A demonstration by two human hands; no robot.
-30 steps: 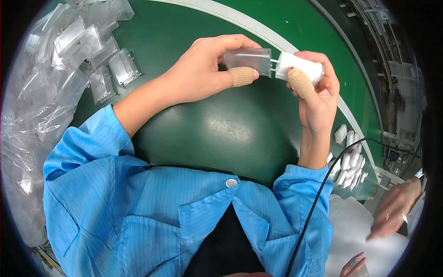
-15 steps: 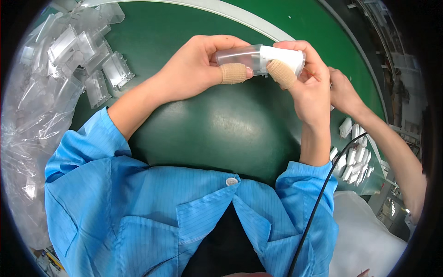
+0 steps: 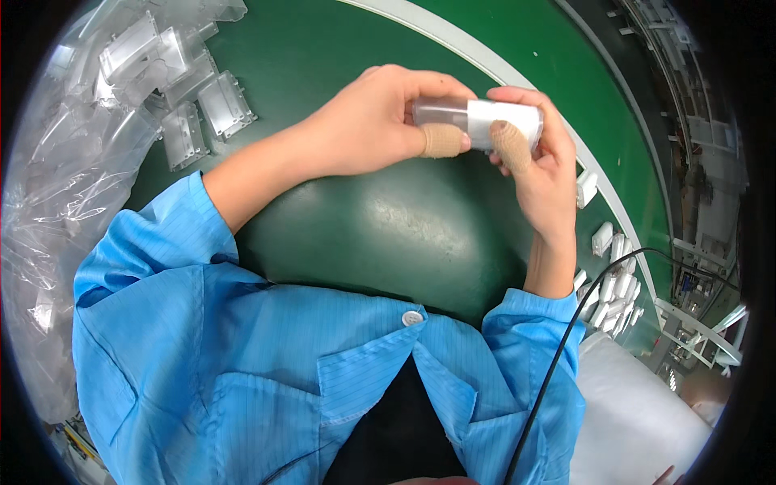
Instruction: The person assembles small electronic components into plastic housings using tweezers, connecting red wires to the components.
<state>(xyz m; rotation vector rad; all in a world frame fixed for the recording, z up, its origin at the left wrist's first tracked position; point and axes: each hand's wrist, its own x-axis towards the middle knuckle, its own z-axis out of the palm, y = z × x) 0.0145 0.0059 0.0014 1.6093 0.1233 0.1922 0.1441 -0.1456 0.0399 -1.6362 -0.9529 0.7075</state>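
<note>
My left hand (image 3: 376,121) is closed on a clear plastic cover (image 3: 444,110), thumb in front and fingers behind. Butted against or partly inside that cover is a white plastic piece (image 3: 503,115), pinched by my right hand (image 3: 546,166). The two pieces lie in one line, roughly level, above the green table. A tan bandage wraps each thumb. Motion blurs the white piece a little, and my fingers hide its back.
Clear plastic covers (image 3: 194,89) are heaped at the far left beside a clear plastic bag (image 3: 65,210). Several white pieces (image 3: 618,287) lie at the right, with a single white piece (image 3: 587,187) near the table's edge (image 3: 453,44). A black cable (image 3: 558,356) crosses at my right.
The view has shifted, and my hands with both pieces appear farther right. Another person's forearm and hand have withdrawn from the right side; a single white piece now shows there.
</note>
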